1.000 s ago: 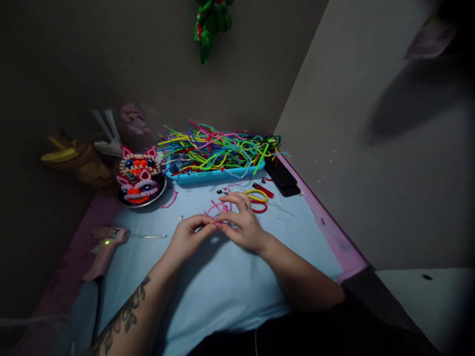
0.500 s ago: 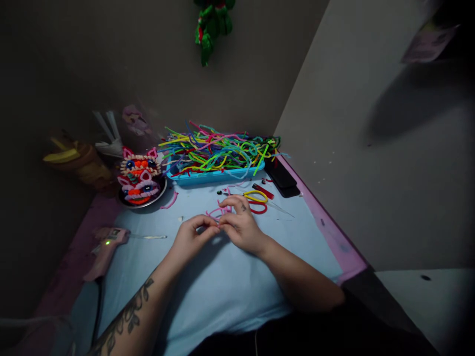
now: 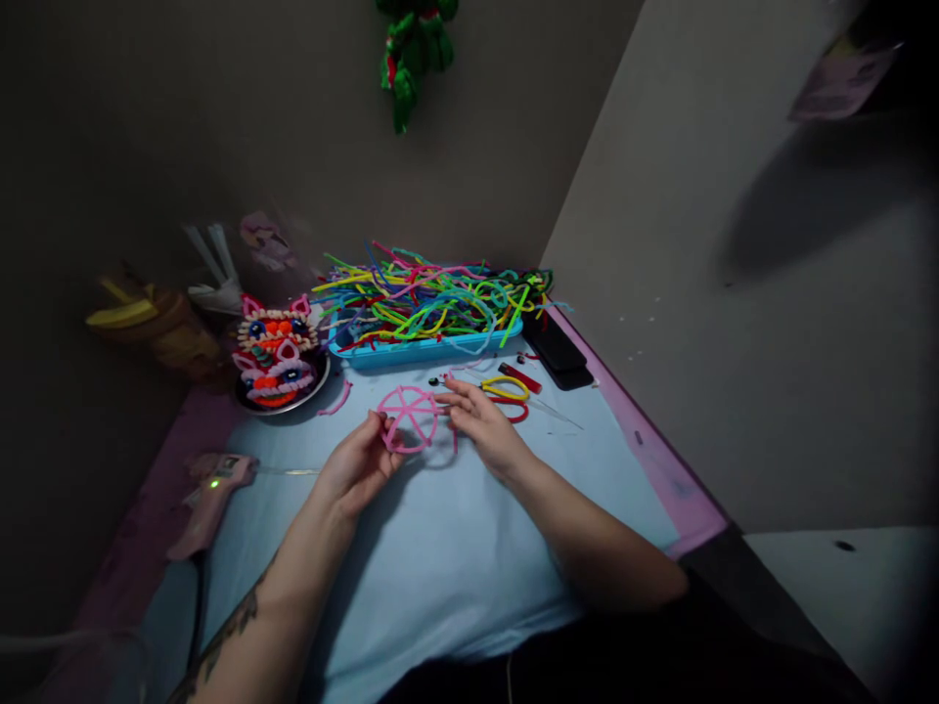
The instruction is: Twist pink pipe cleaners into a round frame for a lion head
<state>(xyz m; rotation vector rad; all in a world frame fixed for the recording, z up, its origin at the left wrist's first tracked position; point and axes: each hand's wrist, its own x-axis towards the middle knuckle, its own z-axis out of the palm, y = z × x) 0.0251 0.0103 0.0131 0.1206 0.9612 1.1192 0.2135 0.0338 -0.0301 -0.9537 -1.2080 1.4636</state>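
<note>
And here it is — a pink pipe-cleaner wheel (image 3: pixel 412 410), up off the cloth between the two hands, its lower-left rim at the left fingertips. The rim looks closed all round and the spokes meet at a hub, so I'd call the basic frame formed. Still to do, by my reading: a loose pink strand (image 3: pixel 456 442) hangs just below the right fingertips, and the gaps between the spokes stand open.

The wheel's face turns up toward the wearer, tilted rather than flat. Being round, it shows no clear long axis; one spoke points roughly at the right hand while the others slant across. The loose strand runs up and down.

The left hand (image 3: pixel 361 465) is half curled, thumb and fingers pinching the rim. The right hand (image 3: pixel 485 430) is loosely open, fingers reaching to the wheel's right edge — whether they grip it, I can't tell.

Farther out, yellow-and-red-handled scissors (image 3: pixel 506 387) lie just beyond the right hand. A curved pink piece (image 3: pixel 336 399) lies beyond the left hand, with a pink glue gun (image 3: pixel 212 504) off to that hand's left, its green light on. Well beyond both hands, a blue tray (image 3: pixel 429 353) brims with coloured pipe cleaners (image 3: pixel 432 298).
</note>
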